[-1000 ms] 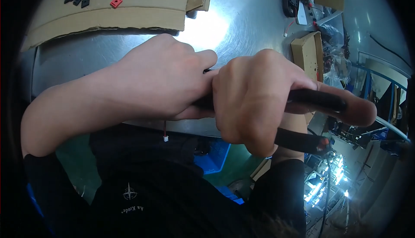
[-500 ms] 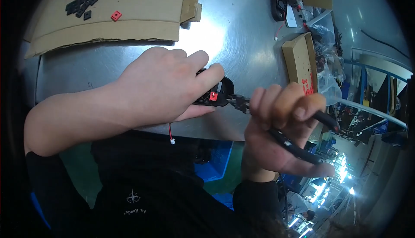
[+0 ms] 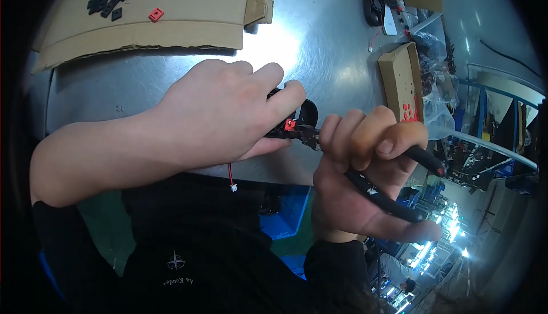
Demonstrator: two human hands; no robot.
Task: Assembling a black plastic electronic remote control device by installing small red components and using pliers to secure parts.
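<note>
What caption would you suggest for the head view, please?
Left hand holds a black part; right hand holds pliers near its red piece.

Beyond the left hand (image 3: 234,103), the bench (image 3: 325,46) is gleaming as smooth metal, and the cardboard tray (image 3: 142,38) is looking matt with a rough edge. Under that hand's fingers, the fan (image 3: 309,112) is showing smooth black plastic, and the red part (image 3: 290,124) on it is looking like plastic too. Inside the right hand (image 3: 379,171), the pliers (image 3: 388,201) are wearing dark, scuffed grips. Past this hand, the clear plastic bag (image 3: 438,114) is shining, crumpled. Below both, the black shirt (image 3: 228,257) is looking like matt cloth.
</note>
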